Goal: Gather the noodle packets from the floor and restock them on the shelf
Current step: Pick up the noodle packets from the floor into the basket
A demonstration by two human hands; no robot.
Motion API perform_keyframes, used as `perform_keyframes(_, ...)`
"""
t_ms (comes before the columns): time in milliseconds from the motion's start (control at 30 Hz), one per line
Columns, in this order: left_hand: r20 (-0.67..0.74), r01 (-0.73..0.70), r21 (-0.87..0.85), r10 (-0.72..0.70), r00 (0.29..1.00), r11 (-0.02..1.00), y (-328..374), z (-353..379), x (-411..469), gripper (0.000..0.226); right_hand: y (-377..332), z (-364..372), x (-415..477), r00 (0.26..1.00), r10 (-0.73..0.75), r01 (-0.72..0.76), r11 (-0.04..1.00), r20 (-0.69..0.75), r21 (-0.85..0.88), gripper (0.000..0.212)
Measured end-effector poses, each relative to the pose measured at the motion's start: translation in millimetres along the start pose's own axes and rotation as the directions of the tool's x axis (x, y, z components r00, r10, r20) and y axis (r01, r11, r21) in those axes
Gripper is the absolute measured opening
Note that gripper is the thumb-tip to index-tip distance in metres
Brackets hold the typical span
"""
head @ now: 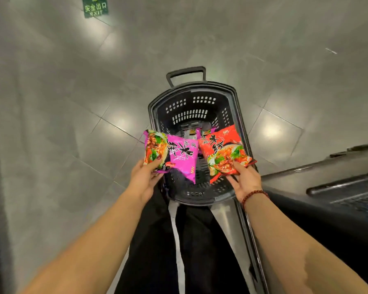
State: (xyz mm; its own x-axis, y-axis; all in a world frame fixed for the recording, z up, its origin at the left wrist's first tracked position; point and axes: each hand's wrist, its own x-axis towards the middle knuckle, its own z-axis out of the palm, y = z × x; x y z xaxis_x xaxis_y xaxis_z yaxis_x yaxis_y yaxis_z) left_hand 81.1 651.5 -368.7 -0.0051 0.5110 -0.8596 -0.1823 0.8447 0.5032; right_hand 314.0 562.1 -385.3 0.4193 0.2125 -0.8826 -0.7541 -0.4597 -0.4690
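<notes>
My left hand [145,179] pinches the purple noodle packet [180,154] by its near corner, thumb on top. My right hand [245,179] grips the red noodle packet [223,150] the same way, with a bead bracelet [254,195] on that wrist. The two packets sit side by side, and I cannot tell whether their inner edges touch. Both are held over the near half of the black basket [239,115], which stands on the grey tiled floor [72,124] with its pull handle [186,73] at the far end. Down in the basket I make out more packets [192,132], partly hidden. A dark low unit [327,187] runs along the right, and a green exit sticker [95,8] lies far left on the floor.
</notes>
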Motion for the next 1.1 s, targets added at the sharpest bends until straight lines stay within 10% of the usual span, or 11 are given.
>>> perform_keyframes(633, 0.004, -0.084, 0.040, 0.084, 0.996, 0.996, -9.8, 27.2, 174.8, 0.028, 25.5, 130.7, 219.5, 0.991, 0.088, -0.094, 0.994, 0.101, 0.054, 0.033)
perform_keyframes(733, 0.048, -0.063, 0.117, 0.058, 0.997, 0.991, -9.8, 39.5, 186.9, 0.028, 26.8, 135.0, 216.4, 0.970, 0.140, -0.138, 0.990, 0.197, -0.021, 0.016)
perform_keyframes(900, 0.108, -0.009, 0.203, -0.013, 0.994, 0.979, -8.9, 62.9, 205.2, 0.035, 35.8, 126.6, 201.3, 0.914, 0.228, -0.201, 0.973, 0.336, -0.113, 0.047)
perform_keyframes(1100, 0.106, 0.004, 0.237, -0.030, 0.994, 0.971, -8.4, 79.1, 227.4, 0.030, 42.4, 129.2, 205.0, 0.957, 0.192, -0.187, 0.981, 0.220, -0.044, 0.036)
